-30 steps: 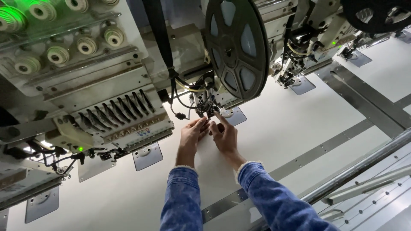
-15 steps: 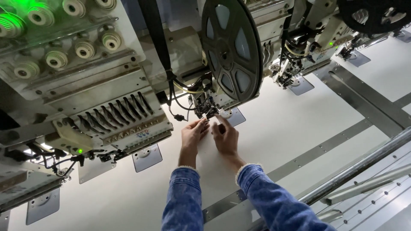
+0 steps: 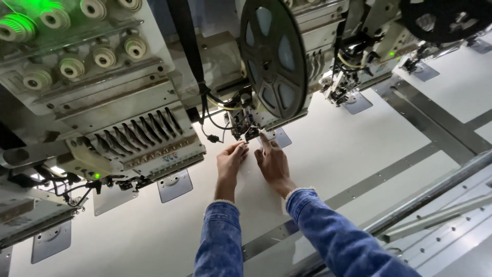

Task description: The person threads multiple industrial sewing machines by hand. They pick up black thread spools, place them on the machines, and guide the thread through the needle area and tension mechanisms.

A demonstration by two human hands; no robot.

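Bed: wide white table [image 3: 359, 149] under the machine heads | Inlaid: grey metal rails [image 3: 435, 133] crossing it, one strip [image 3: 369, 180] running diagonally toward the near edge | On it: square grey needle plates, one [image 3: 175, 185] left of centre, another [image 3: 51, 241] far left, another [image 3: 357, 102] right | Near edge: steel bar [image 3: 435, 192]

needle assembly [image 3: 245, 128] | small dark metal head with black cables, hanging upright | sitting just above both hands' fingertips, touching

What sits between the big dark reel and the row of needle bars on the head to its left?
In the head view, a black strap and looped cables hang between reel and needle bars.
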